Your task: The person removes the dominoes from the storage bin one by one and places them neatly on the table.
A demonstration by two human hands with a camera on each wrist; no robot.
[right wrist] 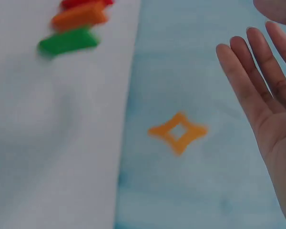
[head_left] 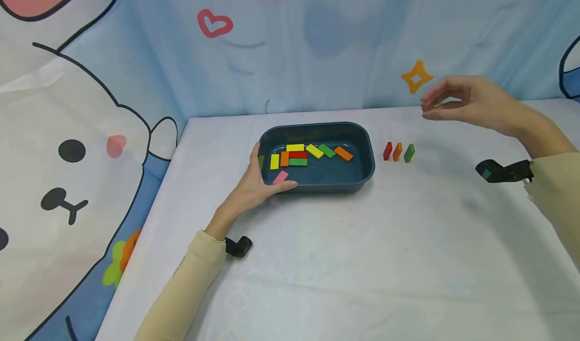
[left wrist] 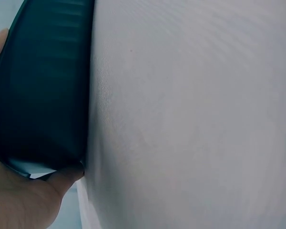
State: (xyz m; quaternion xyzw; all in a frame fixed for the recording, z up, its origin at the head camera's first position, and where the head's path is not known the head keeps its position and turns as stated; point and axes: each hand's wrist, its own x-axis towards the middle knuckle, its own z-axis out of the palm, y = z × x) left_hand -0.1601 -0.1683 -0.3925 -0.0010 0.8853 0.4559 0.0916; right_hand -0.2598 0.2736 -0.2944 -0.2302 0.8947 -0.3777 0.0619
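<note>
A dark blue-green rectangular tray sits on the table, with several flat coloured blocks lying inside, among them a pink block and a yellow block. My left hand grips the tray's left end, thumb along the front rim and fingers at the far left side. To the right of the tray a red block, an orange block and a green block stand in a short row. Above and right of that row hovers my right hand, fingers loosely bent, holding nothing.
White cloth covers the table. Behind it hangs a blue printed curtain, close past the tray's far side. Each wrist carries a black camera mount, one on the left and one on the right.
</note>
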